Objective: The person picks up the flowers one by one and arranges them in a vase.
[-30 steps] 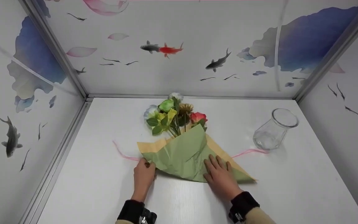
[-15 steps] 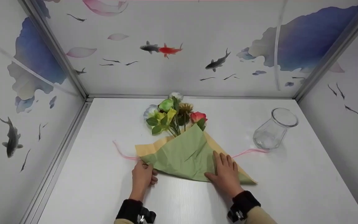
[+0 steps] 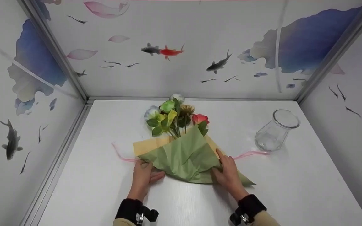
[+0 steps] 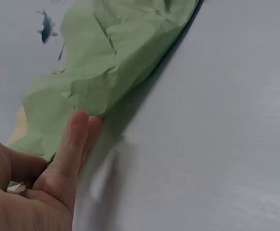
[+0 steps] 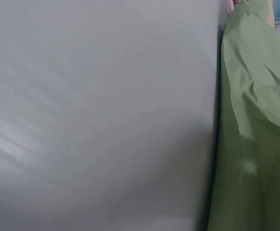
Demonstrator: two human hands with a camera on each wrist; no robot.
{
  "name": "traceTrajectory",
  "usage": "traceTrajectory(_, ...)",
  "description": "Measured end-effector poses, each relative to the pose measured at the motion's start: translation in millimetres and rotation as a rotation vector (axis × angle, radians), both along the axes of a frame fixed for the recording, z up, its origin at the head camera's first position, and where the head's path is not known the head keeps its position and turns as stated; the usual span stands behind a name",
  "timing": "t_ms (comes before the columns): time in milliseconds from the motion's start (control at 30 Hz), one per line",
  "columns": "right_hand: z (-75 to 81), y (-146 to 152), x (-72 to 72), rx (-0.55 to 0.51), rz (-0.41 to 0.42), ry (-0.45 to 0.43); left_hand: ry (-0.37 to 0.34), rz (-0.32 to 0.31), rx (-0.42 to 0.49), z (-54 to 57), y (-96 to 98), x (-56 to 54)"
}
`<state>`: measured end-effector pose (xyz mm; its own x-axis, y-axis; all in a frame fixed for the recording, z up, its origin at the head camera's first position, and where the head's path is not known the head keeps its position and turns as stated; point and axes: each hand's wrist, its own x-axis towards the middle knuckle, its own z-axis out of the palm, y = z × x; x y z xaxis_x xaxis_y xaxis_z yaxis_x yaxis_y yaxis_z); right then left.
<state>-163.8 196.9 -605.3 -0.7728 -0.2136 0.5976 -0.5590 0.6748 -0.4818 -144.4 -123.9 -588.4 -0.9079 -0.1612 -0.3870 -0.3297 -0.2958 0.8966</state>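
Note:
A bouquet of flowers [image 3: 168,121] lies on the white table, its stems covered by folded wrapping paper [image 3: 184,157], green on one face and tan on the other. At the paper's left corner, my left hand [image 3: 142,177] pinches the edge; the left wrist view shows other fingers [image 4: 71,144] stretched out beneath the green sheet [image 4: 106,62]. My right hand [image 3: 229,177] grips the right side, the paper creased up between thumb and fingers. Only a fingertip shows at the right wrist view's edge, over the green paper [image 5: 248,134]. A pink ribbon [image 3: 250,153] runs out from both sides.
A clear glass jar [image 3: 272,133] stands to the right, close to the ribbon's end. White panels with painted fish enclose the table [image 3: 309,188] at the back and both sides.
My right hand has gone from lying flat on the paper to gripping its right side, bunching it. My left hand has shifted slightly left with the corner, its lower fingers now extended.

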Motion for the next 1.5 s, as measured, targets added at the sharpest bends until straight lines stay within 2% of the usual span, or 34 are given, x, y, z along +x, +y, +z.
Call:
traceTrajectory(100,6.3,-0.3,3.8,-0.020,0.099,-0.017,0.008,0.008,0.033,-0.1,-1.2,0.0)
traceTrajectory(200,13.5,-2.4,8.2,0.020,0.188,0.029,0.011,0.014,0.051,-0.1,-2.7,-1.1)
traceTrajectory(367,22.3,-9.7,19.7,0.216,0.278,0.119,0.013,0.034,0.101,1.7,-3.0,-3.8)
traceTrajectory(433,24.6,-13.9,24.2,0.295,0.293,0.139,0.008,0.032,0.112,6.2,-0.7,-3.5)
traceTrajectory(500,26.8,-18.9,28.0,0.349,0.296,0.176,0.013,0.002,0.070,13.9,4.2,-1.6)
traceTrajectory(600,29.7,-28.3,32.0,0.411,0.294,0.237,0.061,-0.099,-0.096,30.1,14.7,5.0)
traceTrajectory(667,32.1,-34.5,35.1,0.449,0.289,0.256,0.139,-0.176,-0.246,42.2,24.6,11.1)
traceTrajectory(767,35.5,-41.4,41.0,0.507,0.281,0.246,0.281,-0.285,-0.437,60.0,41.7,21.0)
traceTrajectory(833,37.6,-44.8,45.1,0.548,0.261,0.240,0.349,-0.350,-0.550,69.8,53.4,27.2)
traceTrajectory(933,39.6,-49.0,50.1,0.600,0.233,0.239,0.411,-0.395,-0.724,78.6,67.5,33.5)
traceTrajectory(1000,40.7,-51.6,52.6,0.625,0.226,0.238,0.413,-0.365,-0.830,80.6,73.3,35.5)
traceTrajectory(1067,41.7,-53.2,54.8,0.634,0.236,0.224,0.409,-0.303,-0.925,79.9,75.8,35.7)
traceTrajectory(1200,42.2,-52.1,58.3,0.649,0.258,0.179,0.397,-0.193,-1.022,77.0,74.0,35.3)
traceTrajectory(1333,41.0,-45.4,61.9,0.663,0.257,0.094,0.423,-0.130,-1.035,74.3,67.9,36.6)
traceTrajectory(1400,40.0,-40.6,64.5,0.665,0.258,0.036,0.426,-0.124,-1.023,73.7,64.0,38.6)
traceTrajectory(1500,37.4,-33.7,68.4,0.633,0.276,-0.046,0.385,-0.142,-0.931,74.1,57.1,42.3)
